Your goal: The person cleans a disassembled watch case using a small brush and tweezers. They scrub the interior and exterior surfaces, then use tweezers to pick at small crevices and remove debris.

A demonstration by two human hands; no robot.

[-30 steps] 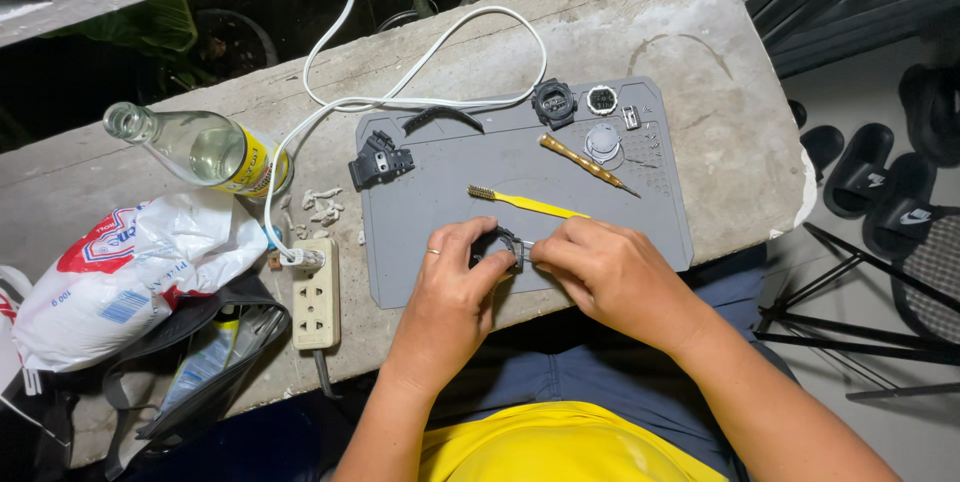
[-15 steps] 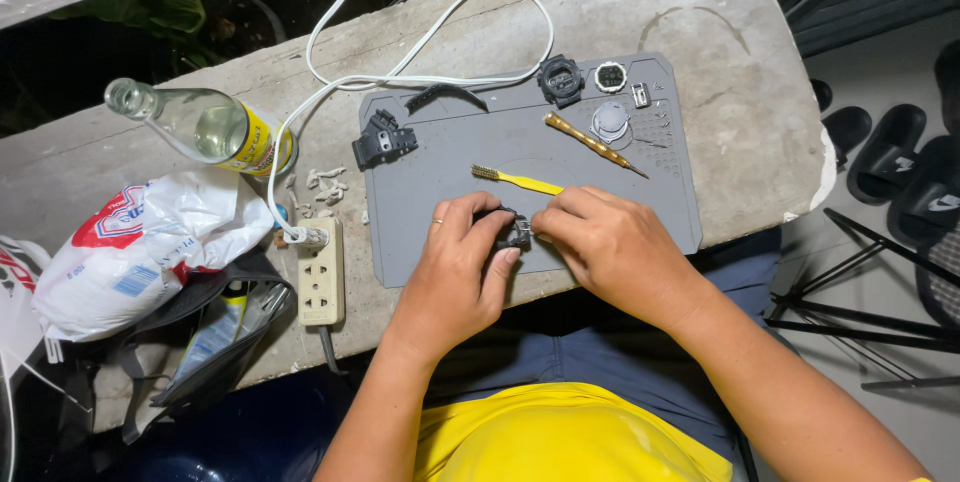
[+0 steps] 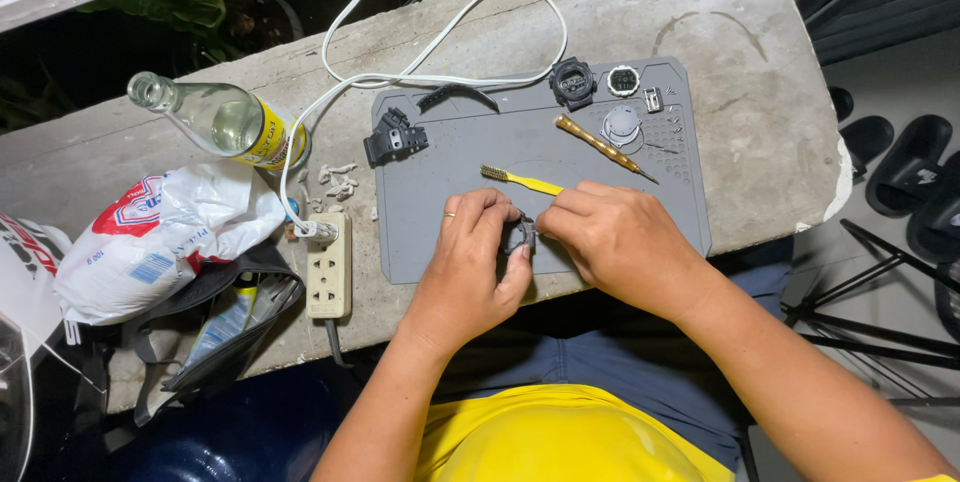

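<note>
Both hands meet over the near edge of a grey work mat (image 3: 450, 242). My left hand (image 3: 470, 267), a ring on one finger, grips a small dark watch part (image 3: 518, 235). My right hand (image 3: 620, 242) pinches the same part from the right side. Just beyond the fingers lies a yellow-handled brush (image 3: 522, 180). Farther back on the mat are a black watch case (image 3: 573, 83), a round watch module (image 3: 623, 81), a round metal back plate (image 3: 621, 126), a brass-handled screwdriver (image 3: 600, 146) and black strap pieces (image 3: 395, 137).
A clear glass bottle (image 3: 215, 120) lies on the concrete ledge (image 3: 740, 122) at left, beside a white plastic bag (image 3: 160, 242) and a dark pouch (image 3: 215, 327). A white cable (image 3: 440, 72) loops to a power strip (image 3: 329, 265). Sandals (image 3: 900, 167) lie on the floor at right.
Both hands stay on the small dark part with only slight finger shifts. The view has drifted a little, so the mat sits slightly higher and farther right.
</note>
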